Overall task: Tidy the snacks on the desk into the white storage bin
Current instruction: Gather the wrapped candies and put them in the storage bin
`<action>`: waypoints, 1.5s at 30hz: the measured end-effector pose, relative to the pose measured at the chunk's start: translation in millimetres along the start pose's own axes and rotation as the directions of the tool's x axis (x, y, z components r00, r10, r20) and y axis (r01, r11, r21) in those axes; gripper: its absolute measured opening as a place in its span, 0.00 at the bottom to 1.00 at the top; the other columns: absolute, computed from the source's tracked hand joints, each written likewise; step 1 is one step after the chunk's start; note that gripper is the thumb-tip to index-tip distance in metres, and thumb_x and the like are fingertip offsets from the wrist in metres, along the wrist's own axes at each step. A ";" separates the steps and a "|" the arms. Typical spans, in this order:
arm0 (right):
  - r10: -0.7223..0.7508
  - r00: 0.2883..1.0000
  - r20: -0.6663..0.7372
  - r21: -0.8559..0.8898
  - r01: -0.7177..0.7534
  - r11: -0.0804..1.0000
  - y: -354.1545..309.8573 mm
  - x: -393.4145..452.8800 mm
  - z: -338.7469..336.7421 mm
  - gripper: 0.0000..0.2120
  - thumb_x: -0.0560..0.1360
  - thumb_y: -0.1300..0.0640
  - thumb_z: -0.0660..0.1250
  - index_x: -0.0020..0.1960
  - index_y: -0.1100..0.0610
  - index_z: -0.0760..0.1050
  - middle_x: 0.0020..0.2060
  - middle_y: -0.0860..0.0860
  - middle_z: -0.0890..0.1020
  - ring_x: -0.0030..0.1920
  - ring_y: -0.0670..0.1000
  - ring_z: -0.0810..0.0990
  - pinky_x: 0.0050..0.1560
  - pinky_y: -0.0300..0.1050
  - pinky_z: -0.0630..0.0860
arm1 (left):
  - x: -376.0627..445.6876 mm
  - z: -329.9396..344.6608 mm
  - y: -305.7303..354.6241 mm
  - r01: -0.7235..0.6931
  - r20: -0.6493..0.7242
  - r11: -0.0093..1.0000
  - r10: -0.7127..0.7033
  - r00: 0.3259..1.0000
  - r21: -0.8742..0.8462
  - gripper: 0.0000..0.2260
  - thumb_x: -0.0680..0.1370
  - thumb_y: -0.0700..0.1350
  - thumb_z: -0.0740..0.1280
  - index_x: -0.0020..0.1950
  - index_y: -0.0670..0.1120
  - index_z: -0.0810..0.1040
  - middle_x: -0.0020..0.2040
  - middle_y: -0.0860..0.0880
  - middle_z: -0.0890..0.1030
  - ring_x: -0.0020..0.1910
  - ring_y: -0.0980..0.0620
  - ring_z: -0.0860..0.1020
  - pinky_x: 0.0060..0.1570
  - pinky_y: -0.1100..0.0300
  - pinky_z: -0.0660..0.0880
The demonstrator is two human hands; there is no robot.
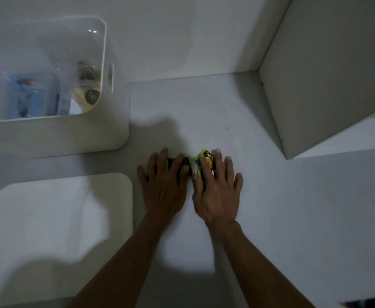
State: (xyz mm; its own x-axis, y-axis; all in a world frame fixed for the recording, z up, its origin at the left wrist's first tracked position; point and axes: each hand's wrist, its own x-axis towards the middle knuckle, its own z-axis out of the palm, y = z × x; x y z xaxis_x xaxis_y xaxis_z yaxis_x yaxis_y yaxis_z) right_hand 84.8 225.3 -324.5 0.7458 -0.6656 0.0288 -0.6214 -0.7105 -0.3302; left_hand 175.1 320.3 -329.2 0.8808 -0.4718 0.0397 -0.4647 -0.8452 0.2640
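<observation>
Two small snack packets with green edges and dark fronts lie side by side on the white desk. My left hand (pixel 165 183) rests flat on the left packet (pixel 172 162), fingers spread over it. My right hand (pixel 217 187) lies over the right packet (pixel 207 161), whose green corner and printed front show between the fingers. Neither packet is lifted off the desk. The white storage bin (pixel 55 138) stands at the upper left, open on top, with a blue packet (pixel 26 96) and other snacks (pixel 90 96) inside it.
A flat white lid (pixel 55 230) lies on the desk at the lower left, below the bin. A white shelf panel (pixel 329 70) rises at the right, its corner jutting toward the hands. A wall runs along the back.
</observation>
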 end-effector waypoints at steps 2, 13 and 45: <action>-0.019 1.000 -0.013 -0.004 0.019 1.000 4.4 10.3 1.5 0.21 0.82 0.40 0.52 0.73 0.43 0.66 0.77 0.47 0.63 0.77 0.56 0.58 0.70 0.65 0.59 | 2.3 2.3 0.6 0.020 -0.036 1.000 -0.019 0.999 0.002 0.16 0.81 0.59 0.54 0.66 0.60 0.72 0.73 0.50 0.68 0.74 0.45 0.62 0.71 0.39 0.56; -0.066 0.955 -0.288 0.038 0.080 0.996 6.8 17.4 9.6 0.15 0.81 0.46 0.62 0.59 0.53 0.78 0.47 0.52 0.80 0.45 0.57 0.74 0.39 0.52 0.71 | 1.1 5.8 3.4 0.001 -0.164 1.000 -0.003 0.986 -0.011 0.13 0.80 0.57 0.60 0.58 0.51 0.77 0.54 0.49 0.77 0.54 0.43 0.73 0.48 0.49 0.68; 0.134 0.944 -0.300 0.638 0.094 0.764 -183.2 60.6 -178.3 0.13 0.79 0.47 0.65 0.60 0.50 0.81 0.50 0.49 0.85 0.52 0.52 0.81 0.47 0.40 0.70 | 53.5 -265.0 -12.9 0.090 -0.422 0.788 -0.418 0.804 -0.608 0.17 0.82 0.55 0.59 0.66 0.51 0.77 0.55 0.46 0.75 0.57 0.46 0.75 0.48 0.58 0.69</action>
State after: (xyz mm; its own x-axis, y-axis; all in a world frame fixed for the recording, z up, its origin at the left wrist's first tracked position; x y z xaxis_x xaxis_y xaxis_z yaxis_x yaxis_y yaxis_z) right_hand 201.0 274.4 -94.1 0.5486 -0.7926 0.2659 -0.2517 -0.4599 -0.8515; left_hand 252.2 372.5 -75.1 0.9411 0.0798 0.3285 -0.2314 -0.5564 0.7981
